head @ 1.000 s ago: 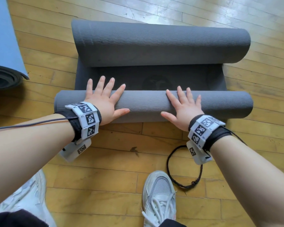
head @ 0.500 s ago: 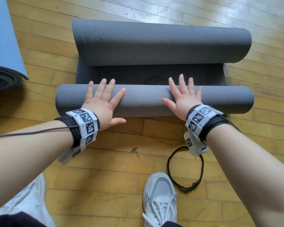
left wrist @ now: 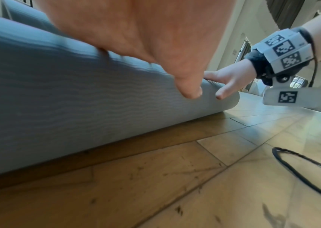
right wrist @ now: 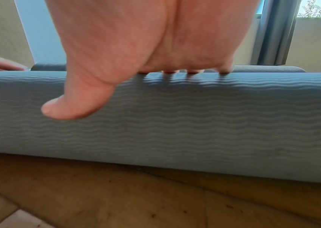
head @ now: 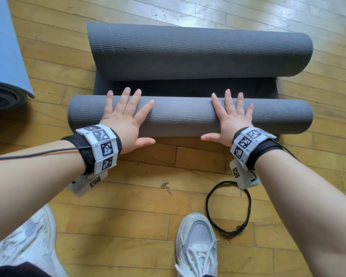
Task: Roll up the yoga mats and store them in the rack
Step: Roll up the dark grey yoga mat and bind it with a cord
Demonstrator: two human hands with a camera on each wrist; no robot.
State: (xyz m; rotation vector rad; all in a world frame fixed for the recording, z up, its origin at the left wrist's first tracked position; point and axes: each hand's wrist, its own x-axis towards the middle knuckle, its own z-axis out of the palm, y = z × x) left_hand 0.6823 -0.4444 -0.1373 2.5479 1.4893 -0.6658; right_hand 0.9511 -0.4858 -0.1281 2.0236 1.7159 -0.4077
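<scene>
A grey ribbed yoga mat lies on the wood floor, rolled from both ends. The near roll is thin; the far roll is thicker, with a short flat strip between them. My left hand presses flat on the near roll's left part, fingers straight and spread. On its right part my right hand lies the same way, thumb hanging over the near side.
A blue mat, partly rolled with a dark inner side, lies at the far left. A black cord loop rests on the floor by my right wrist. My white shoes stand close below. No rack is in view.
Both hands have pushed forward over the near roll, and it has rolled a little farther toward the thick roll, narrowing the flat strip between them.
</scene>
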